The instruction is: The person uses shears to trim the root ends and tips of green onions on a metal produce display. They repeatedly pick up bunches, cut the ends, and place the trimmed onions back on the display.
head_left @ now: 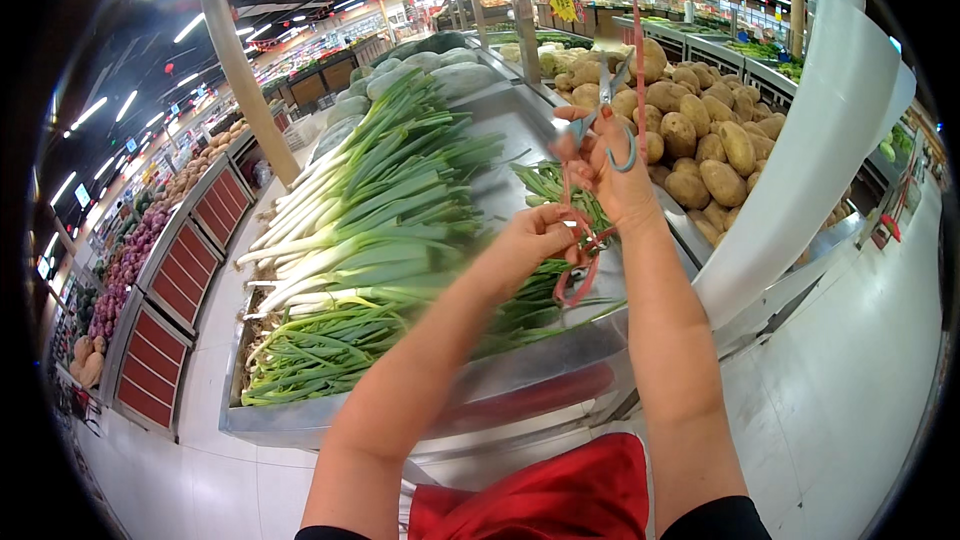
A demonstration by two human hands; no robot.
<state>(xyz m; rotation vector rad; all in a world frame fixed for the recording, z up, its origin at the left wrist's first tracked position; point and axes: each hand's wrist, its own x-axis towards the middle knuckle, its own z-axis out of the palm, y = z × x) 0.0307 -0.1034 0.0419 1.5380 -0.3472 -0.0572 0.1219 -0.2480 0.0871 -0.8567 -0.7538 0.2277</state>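
My right hand [619, 172] holds a pair of scissors [606, 86] with light blue handles. The blades point up and are spread apart. My left hand [544, 231] pinches a pinkish-red plastic strip [578, 286] just below the right hand; the strip's loose end loops downward. Another length of red strip [640, 45] hangs from above, beside the scissors. Under both hands lie cut green leaves [551, 184] on the metal tray of the stand [517, 109]. Large scallions [375, 195] are stacked left of my hands, and thinner green onions [322, 356] lie near the front edge.
A heap of potatoes [697, 135] rises right of the hands. Winter melons [457, 79] lie behind the scallions. A thick white post [810, 142] leans close to my right forearm. A metal post [523, 22] stands at the stand's back; a beige pole [244, 60] stands left.
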